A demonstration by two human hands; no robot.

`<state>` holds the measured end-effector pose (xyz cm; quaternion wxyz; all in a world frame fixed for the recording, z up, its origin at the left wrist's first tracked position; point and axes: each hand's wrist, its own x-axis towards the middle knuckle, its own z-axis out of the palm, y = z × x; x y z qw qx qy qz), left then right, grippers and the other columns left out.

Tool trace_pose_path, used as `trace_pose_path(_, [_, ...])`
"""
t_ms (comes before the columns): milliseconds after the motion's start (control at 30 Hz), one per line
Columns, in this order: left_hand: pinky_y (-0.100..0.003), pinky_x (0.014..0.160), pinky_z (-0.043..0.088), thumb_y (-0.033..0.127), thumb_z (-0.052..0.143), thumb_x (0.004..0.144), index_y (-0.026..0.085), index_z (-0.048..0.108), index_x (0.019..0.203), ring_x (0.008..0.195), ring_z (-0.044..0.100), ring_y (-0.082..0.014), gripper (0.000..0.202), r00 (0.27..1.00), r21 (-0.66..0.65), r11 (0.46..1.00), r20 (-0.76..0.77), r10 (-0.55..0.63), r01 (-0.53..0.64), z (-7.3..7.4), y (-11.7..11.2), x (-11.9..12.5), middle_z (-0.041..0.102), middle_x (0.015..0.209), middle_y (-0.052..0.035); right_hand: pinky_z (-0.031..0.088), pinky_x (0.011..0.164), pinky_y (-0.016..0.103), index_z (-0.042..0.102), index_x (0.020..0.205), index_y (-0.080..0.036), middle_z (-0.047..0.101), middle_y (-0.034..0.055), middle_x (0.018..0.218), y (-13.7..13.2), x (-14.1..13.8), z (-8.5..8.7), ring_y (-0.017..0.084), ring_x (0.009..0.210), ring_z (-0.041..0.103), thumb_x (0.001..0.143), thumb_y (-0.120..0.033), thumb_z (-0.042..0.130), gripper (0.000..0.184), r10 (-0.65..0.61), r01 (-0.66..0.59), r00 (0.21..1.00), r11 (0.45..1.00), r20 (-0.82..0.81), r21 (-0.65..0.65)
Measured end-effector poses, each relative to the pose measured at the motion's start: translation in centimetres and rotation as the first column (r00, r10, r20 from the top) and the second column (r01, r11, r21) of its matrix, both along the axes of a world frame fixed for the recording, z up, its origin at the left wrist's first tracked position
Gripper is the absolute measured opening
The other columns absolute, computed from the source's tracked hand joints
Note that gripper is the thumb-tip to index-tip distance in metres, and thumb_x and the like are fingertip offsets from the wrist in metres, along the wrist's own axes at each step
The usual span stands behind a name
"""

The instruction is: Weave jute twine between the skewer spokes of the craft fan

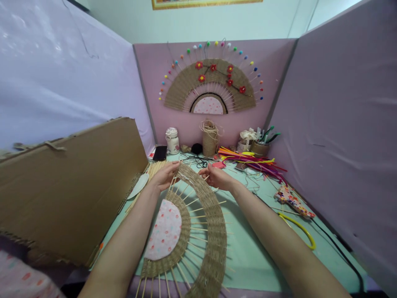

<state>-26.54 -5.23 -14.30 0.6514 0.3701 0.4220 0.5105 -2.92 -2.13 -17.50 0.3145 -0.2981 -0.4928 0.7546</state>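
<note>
A half-woven fan (pixel 207 215) of jute twine and wooden sticks lies on the green table (pixel 254 252), with a pink spotted half-disc (pixel 166 229) at its centre. My left hand (pixel 166 174) is closed on the far end of the woven band. My right hand (pixel 215 176) pinches a stick tip or twine at the same end; I cannot make out which. Both forearms reach out over the fan.
A big cardboard sheet (pixel 71 186) leans at the left. At the back stand a white jar (pixel 173 140), a twine spool (pixel 210 138), a cup of tools (pixel 259 147) and coloured strips (pixel 248 159). A finished fan (pixel 211 87) hangs on the wall. A yellow cord (pixel 299 227) lies right.
</note>
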Motion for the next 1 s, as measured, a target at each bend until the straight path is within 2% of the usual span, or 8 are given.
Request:
trace_pose_path(133, [-0.035,0.073,0.054,0.030,0.076,0.071,0.020,0.063,0.104,0.082,0.068,-0.0199,0.036,0.971,-0.040,0.973,-0.069,-0.228,0.226,-1.0,-1.2,-0.8,0.069,0.100,-0.0080,0.040,0.056,0.020,0.067,0.084,-0.017,0.060,0.0022,0.069,-0.1,-0.2,0.0,0.010,0.060,0.054,0.087,-0.058,0.047,0.046,0.013,-0.013,1.000,1.000,-0.002,-0.009])
trace_pose_path(233, [-0.036,0.070,0.054,0.033,0.077,0.070,0.016,0.064,0.104,0.087,0.069,-0.0268,0.041,0.934,-0.088,0.936,-0.076,-0.348,0.341,-2.1,-1.9,-1.0,0.068,0.107,-0.0158,0.039,0.055,0.020,0.067,0.084,-0.017,0.060,0.0025,0.069,-0.1,-0.1,0.1,0.010,0.059,0.053,0.088,-0.057,0.048,0.044,0.005,-0.005,1.000,1.000,0.024,0.014])
trace_pose_path(400, [-0.027,0.060,0.052,0.029,0.078,0.069,0.014,0.065,0.098,0.079,0.070,-0.0231,0.036,0.935,-0.043,0.939,-0.088,-0.345,0.342,-2.9,-2.2,-0.8,0.069,0.108,-0.0179,0.030,0.048,0.019,0.066,0.086,-0.015,0.057,0.0012,0.067,-0.2,0.4,0.8,0.008,0.053,0.043,0.083,-0.060,0.052,0.047,-0.035,0.010,0.991,0.982,0.130,0.187])
trace_pose_path(500, [-0.024,0.059,0.051,0.029,0.078,0.069,0.014,0.065,0.096,0.075,0.069,-0.0204,0.034,0.939,-0.013,0.946,-0.122,-0.323,0.324,-3.0,-2.0,-0.7,0.069,0.107,-0.0179,0.029,0.049,0.020,0.067,0.092,-0.014,0.055,0.0000,0.067,-0.5,0.9,1.6,0.008,0.054,0.041,0.082,-0.059,0.052,0.049,-0.090,-0.006,0.968,0.924,0.233,0.382])
trace_pose_path(600, [-0.024,0.058,0.051,0.030,0.079,0.068,0.013,0.066,0.095,0.073,0.069,-0.0193,0.034,0.944,0.000,0.954,-0.141,-0.298,0.301,-3.0,-2.0,-0.6,0.069,0.106,-0.0179,0.034,0.056,0.023,0.068,0.092,-0.014,0.059,0.0021,0.073,-0.9,1.2,2.4,0.010,0.061,0.047,0.085,-0.055,0.049,0.046,-0.167,-0.068,0.916,0.833,0.365,0.550])
trace_pose_path(700, [-0.023,0.056,0.050,0.029,0.079,0.066,0.014,0.066,0.094,0.070,0.068,-0.0182,0.034,0.950,0.004,0.959,-0.133,-0.281,0.284,-3.0,-2.1,-0.5,0.070,0.103,-0.0171,0.038,0.063,0.026,0.070,0.086,-0.014,0.063,0.0043,0.075,-1.1,1.4,3.2,0.014,0.068,0.053,0.088,-0.050,0.046,0.044,-0.278,-0.143,0.842,0.712,0.463,0.687])
trace_pose_path(900, [-0.025,0.061,0.051,0.024,0.080,0.064,0.014,0.067,0.094,0.067,0.067,-0.0163,0.034,0.959,-0.051,0.960,-0.050,-0.279,0.277,-2.9,-2.1,-0.6,0.072,0.098,-0.0157,0.037,0.071,0.029,0.070,0.085,-0.017,0.063,0.0072,0.082,-2.7,1.4,4.7,0.018,0.077,0.054,0.093,-0.039,0.044,0.035,-0.478,-0.321,0.743,0.359,0.468,0.876])
trace_pose_path(1000, [-0.025,0.058,0.051,0.022,0.079,0.064,0.014,0.067,0.093,0.065,0.066,-0.0162,0.032,0.967,-0.075,0.966,-0.043,-0.251,0.247,-2.9,-2.1,-0.9,0.072,0.095,-0.0147,0.037,0.076,0.030,0.070,0.091,-0.017,0.060,0.0101,0.089,-3.7,1.1,5.2,0.020,0.086,0.053,0.094,-0.033,0.046,0.029,-0.579,-0.363,0.692,0.236,0.431,0.901])
